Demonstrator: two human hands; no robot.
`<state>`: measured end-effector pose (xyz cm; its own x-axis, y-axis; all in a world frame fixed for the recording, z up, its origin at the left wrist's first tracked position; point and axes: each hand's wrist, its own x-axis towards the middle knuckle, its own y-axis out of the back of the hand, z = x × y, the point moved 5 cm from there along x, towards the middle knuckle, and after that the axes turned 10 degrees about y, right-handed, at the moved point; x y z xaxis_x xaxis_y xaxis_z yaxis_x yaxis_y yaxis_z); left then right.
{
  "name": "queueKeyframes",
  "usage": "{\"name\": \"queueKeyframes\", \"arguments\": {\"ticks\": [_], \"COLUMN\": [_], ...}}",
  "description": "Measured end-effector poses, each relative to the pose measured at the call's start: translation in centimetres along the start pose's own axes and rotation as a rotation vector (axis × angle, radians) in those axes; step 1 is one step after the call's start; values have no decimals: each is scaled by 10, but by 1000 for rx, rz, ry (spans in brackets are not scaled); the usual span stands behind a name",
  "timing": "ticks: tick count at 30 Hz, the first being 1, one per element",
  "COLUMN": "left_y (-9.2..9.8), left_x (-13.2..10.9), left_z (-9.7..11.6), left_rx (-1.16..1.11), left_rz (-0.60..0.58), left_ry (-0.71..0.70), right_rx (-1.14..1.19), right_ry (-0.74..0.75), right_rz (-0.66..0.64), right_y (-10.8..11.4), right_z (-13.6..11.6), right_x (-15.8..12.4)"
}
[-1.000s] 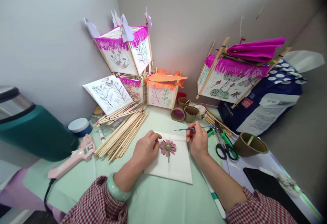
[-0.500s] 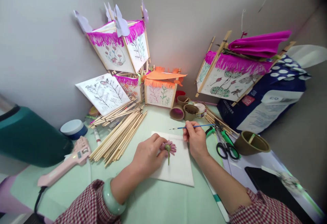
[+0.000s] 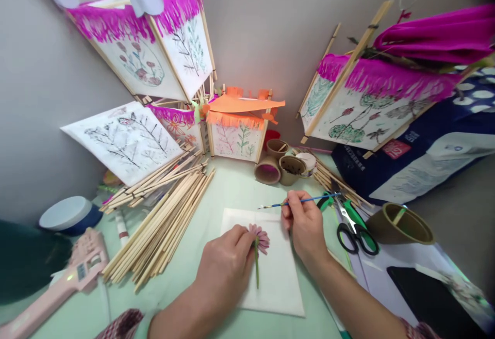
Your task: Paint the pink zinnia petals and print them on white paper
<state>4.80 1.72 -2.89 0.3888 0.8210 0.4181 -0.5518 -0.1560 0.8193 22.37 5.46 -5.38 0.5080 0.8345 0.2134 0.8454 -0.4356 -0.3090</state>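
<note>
Left hand [image 3: 226,261]: fingers clamped on a pink flower [image 3: 263,239], over a white square panel [image 3: 273,290] on the pale-green worktop [image 3: 232,187]. Right hand [image 3: 307,225]: fingers clamped around a blue paintbrush [image 3: 277,205]. Beyond: wooden sticks [image 3: 168,225], fringed lanterns [image 3: 141,65], grey walls [image 3: 255,39].

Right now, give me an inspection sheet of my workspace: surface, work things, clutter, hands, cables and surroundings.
Surface: pale green tabletop, bare between the bamboo sticks and the cups.
Work things: pink flower with a green stem, over a white square sheet; blue paintbrush.
Clutter: pink glue gun at left; black-handled scissors and a brown cup at right.
Hands: left hand appears to pinch the flower's head; right hand holds the paintbrush.
Cables: nothing seen; the glue gun's handle runs out of view.
Surroundings: magenta-fringed lantern, orange-fringed lantern, grey walls.
</note>
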Motion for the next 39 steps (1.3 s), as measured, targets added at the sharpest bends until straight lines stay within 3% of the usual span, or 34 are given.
{"name": "queueKeyframes", "arguments": {"ticks": [6,15,22,30,39], "left_y": [-3,-7,-2,-2,-1], "left_x": [1,-1,1,2,0], "left_z": [-2,-4,-2,-2,-1], "left_rx": [-1,22,-17,-55,-15], "left_rz": [-12,-5,31,82,87], "left_ry": [-26,-7,5,-19,-48], "right_rx": [-63,-296,-182,-120,-348], "right_ry": [-28,108,4,-12,128], "right_rz": [-4,-105,-132,-162,-199], "right_y": [3,3,-4,-4,1], "right_z": [-1,-8,-4,-5,-5], "right_x": [-5,-16,-11,-12,-16]}}
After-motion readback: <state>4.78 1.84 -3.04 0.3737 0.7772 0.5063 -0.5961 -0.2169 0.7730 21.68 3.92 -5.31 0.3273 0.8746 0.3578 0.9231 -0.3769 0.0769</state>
